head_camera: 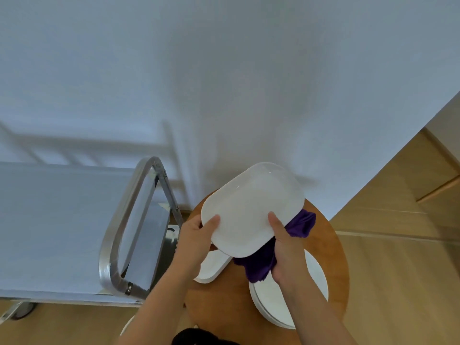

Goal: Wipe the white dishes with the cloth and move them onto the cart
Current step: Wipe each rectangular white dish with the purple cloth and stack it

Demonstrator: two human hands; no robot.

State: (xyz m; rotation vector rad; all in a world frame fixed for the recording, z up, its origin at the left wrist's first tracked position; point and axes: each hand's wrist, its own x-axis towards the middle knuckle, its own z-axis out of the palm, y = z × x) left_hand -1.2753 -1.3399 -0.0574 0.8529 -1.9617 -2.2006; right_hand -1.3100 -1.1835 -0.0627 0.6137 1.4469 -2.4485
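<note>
Both forearms rise from the near edge. Left hand (196, 235) grips the white dish (251, 210) by its left rim, thumb on top. Right hand (283, 247) clamps the right rim together with the purple cloth (301, 224), fingers underneath, probably curled. Risk: the smooth dish, held tilted above the round counter (333, 247), could slip onto the two dishes (316, 272) below. The cart (62, 220) lies left; its raised handle (129, 212) must be cleared. Room beyond looks open.
</note>
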